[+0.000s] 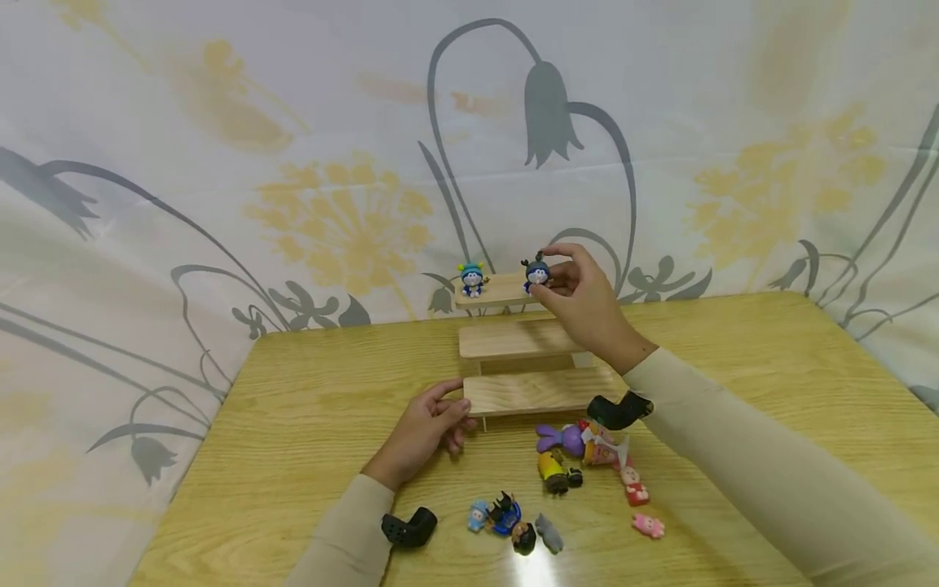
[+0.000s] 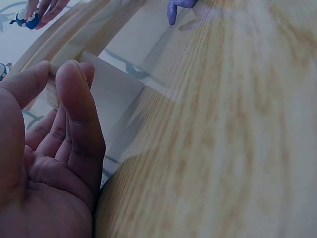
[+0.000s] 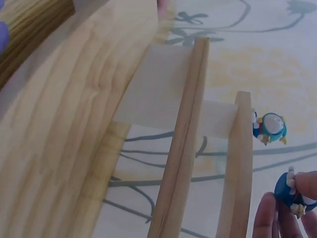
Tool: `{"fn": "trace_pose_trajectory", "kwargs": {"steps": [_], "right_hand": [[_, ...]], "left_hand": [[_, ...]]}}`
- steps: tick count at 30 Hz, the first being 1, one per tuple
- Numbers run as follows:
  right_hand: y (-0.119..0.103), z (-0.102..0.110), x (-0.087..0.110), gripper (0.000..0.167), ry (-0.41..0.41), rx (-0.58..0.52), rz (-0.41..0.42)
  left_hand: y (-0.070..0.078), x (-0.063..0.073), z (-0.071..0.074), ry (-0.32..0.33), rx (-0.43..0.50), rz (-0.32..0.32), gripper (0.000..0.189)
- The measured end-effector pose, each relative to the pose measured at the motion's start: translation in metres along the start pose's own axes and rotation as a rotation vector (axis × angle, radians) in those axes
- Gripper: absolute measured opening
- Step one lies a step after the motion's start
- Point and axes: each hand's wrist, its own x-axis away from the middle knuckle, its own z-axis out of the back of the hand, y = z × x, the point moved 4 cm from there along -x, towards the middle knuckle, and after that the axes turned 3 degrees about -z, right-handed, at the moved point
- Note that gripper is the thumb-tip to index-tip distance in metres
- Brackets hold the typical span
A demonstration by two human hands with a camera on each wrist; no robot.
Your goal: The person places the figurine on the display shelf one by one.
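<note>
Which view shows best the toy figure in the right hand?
Head view: the toy figure shows its front and dark hat. Right wrist view shows it partly covered, lower right; left wrist view, small, upper left.

Blue-and-white figurine (image 1: 536,277): dark horned cap, upright, at right of top tier. 3-tier stand (image 1: 531,391): pale wood, upright.

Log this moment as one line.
right hand: pinches dark-capped figurine at top shelf | left hand: pinches bottom shelf, left end | top shelf, left end: teal-capped figurine | table: more figurines
</note>
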Motion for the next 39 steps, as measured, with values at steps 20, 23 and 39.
{"fn": "trace_pose_trajectory", "kwargs": {"steps": [20,23,39], "right_hand": [[-0.005,-0.014,-0.024,0.048,-0.013,0.18,0.011],[-0.004,-0.016,-0.027,0.048,-0.046,0.185,-0.016],[0.001,-0.016,-0.033,0.049,-0.106,0.254,-0.058]], "left_hand": [[0.004,0.001,-0.002,0.013,0.014,0.001,0.059],[0.003,0.001,-0.002,0.015,0.012,0.0,0.059],[0.002,0.0,-0.001,0.004,0.013,-0.009,0.059]]}}
